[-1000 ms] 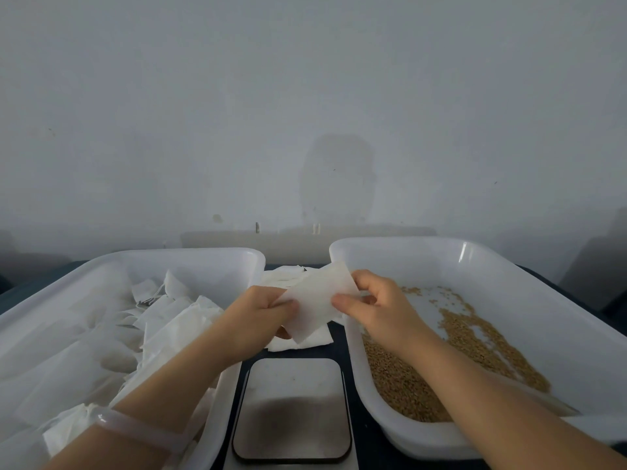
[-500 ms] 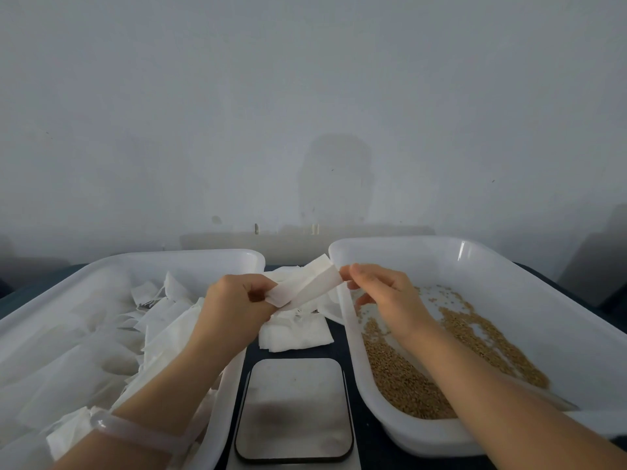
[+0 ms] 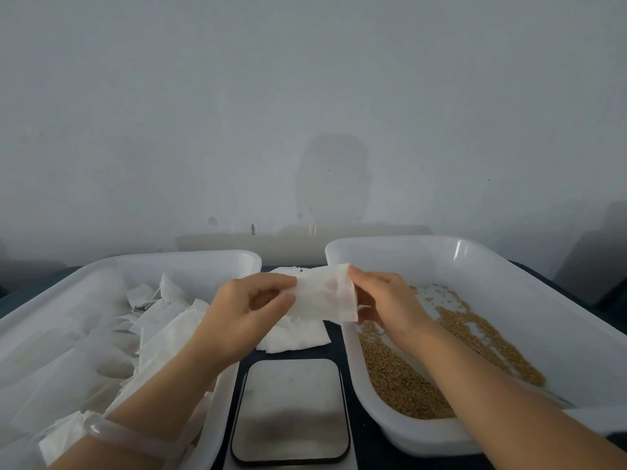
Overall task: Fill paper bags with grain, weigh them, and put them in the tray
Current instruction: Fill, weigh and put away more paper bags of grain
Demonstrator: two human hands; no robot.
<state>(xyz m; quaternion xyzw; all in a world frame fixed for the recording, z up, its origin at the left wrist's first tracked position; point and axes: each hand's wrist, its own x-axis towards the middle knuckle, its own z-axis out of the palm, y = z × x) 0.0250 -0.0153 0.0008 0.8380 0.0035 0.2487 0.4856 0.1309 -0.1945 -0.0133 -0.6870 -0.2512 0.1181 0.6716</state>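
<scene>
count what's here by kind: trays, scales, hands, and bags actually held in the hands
white trays: 2 (left tray, right tray)
scale: 1
hands: 2 (left hand, right hand)
paper bag pinched by both hands: 1
total: 6
The bags in the left tray and the pile between the trays overlap too much to count.

Glossy plastic tray [image 3: 481, 266], matt paper bag [image 3: 322, 296]

Grey wall [image 3: 169, 96] with a darker patch [image 3: 334, 178], perhaps a stain
</scene>
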